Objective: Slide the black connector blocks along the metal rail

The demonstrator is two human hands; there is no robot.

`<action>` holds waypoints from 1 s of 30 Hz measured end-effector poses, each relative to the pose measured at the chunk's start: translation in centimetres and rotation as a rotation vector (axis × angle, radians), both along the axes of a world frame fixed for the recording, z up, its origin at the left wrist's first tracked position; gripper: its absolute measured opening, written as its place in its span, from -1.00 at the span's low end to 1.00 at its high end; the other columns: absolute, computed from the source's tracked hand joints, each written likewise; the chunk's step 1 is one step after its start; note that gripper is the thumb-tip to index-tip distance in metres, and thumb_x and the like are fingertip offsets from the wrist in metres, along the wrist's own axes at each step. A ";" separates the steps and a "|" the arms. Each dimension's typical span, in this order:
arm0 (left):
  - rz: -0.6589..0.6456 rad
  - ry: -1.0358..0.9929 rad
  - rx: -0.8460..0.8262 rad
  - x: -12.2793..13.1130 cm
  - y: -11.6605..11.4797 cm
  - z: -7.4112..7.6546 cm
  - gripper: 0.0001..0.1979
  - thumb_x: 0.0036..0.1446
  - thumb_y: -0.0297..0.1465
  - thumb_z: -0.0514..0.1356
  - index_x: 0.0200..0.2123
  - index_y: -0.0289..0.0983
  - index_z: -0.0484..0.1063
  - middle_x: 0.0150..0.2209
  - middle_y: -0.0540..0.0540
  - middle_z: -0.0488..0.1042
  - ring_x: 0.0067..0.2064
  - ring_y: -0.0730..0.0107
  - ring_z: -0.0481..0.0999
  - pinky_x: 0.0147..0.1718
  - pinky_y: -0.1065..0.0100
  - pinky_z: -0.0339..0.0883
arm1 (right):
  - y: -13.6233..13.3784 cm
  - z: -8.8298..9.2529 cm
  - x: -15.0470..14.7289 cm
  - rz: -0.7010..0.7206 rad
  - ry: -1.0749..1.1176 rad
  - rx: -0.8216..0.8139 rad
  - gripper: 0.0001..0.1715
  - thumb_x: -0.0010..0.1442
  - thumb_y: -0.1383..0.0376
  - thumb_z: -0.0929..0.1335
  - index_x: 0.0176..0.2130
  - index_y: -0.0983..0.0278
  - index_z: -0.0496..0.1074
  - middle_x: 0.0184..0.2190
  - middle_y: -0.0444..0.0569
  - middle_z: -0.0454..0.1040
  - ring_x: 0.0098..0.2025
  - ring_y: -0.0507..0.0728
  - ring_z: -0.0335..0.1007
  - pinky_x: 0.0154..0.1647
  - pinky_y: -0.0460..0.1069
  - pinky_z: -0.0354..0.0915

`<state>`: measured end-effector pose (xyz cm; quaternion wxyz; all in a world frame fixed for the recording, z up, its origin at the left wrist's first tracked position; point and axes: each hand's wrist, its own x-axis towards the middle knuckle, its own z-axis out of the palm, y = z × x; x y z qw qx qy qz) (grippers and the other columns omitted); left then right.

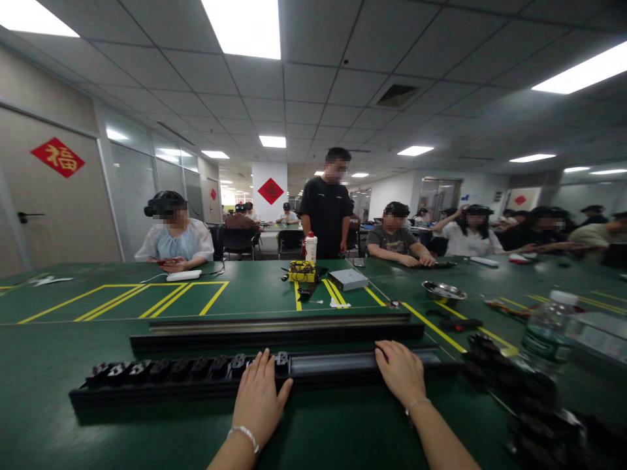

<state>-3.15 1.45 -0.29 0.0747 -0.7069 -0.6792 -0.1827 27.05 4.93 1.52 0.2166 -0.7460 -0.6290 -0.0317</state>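
A long black rail (337, 365) lies across the green table in front of me. A row of black socket-like modules (179, 369) sits in its left and middle part, while the right part shows a bare grey channel. My left hand (259, 395) lies over the modules near the row's right end, fingers stretched forward and thumb apart. On the rail's right part rests my right hand (401, 373), its fingers extended over the channel with the tips slightly bent. Neither hand has lifted anything off the rail.
Two more dark rails (274, 333) lie just behind. To the right are a pile of black modules (519, 385), a water bottle (548, 333), a metal bowl (443, 291) and a black-and-red tool (455, 322). A yellow box (302, 271) stands farther back. Several people are around the table.
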 end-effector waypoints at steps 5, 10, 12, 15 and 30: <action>-0.010 -0.006 0.009 0.0 0.0 -0.1 -0.41 0.10 -0.13 -0.07 0.08 -0.40 0.25 0.19 -0.23 0.17 0.22 0.14 0.11 0.16 0.10 0.02 | -0.3 0.4 -0.3 0.002 0.003 0.007 -0.48 0.18 0.13 0.05 -0.05 0.11 0.40 0.03 -0.11 0.38 0.13 0.14 0.13 0.09 0.12 0.01; -0.003 0.002 -0.023 0.0 -0.1 0.1 -0.41 0.09 -0.15 -0.06 0.10 -0.39 0.23 0.20 -0.21 0.17 0.23 0.17 0.10 0.17 0.11 0.00 | -0.2 0.3 -0.3 -0.003 -0.006 0.027 -0.50 0.18 0.13 0.06 -0.06 0.11 0.41 0.01 -0.12 0.39 0.12 0.14 0.14 0.07 0.12 0.03; -0.003 0.002 -0.027 0.0 -0.1 0.1 -0.41 0.10 -0.14 -0.07 0.10 -0.38 0.22 0.20 -0.19 0.17 0.23 0.17 0.09 0.17 0.11 -0.01 | -0.2 0.1 -0.2 0.001 -0.005 0.030 -0.50 0.18 0.12 0.06 -0.07 0.11 0.41 0.01 -0.13 0.39 0.12 0.14 0.14 0.08 0.12 0.03; -0.007 -0.003 -0.026 0.0 -0.1 0.1 -0.42 0.10 -0.14 -0.07 0.11 -0.37 0.22 0.20 -0.18 0.18 0.23 0.18 0.09 0.18 0.11 -0.01 | -0.1 0.0 -0.1 0.003 -0.003 0.027 -0.50 0.18 0.12 0.06 -0.06 0.10 0.41 0.02 -0.14 0.39 0.12 0.13 0.14 0.07 0.12 0.03; -0.017 -0.008 -0.036 0.0 -0.2 0.1 -0.43 0.11 -0.14 -0.07 0.11 -0.33 0.21 0.21 -0.16 0.17 0.24 0.19 0.07 0.17 0.11 -0.02 | 0.0 0.0 0.0 0.002 0.010 0.015 -0.49 0.18 0.11 0.06 -0.06 0.11 0.40 0.02 -0.13 0.38 0.13 0.14 0.13 0.09 0.13 0.01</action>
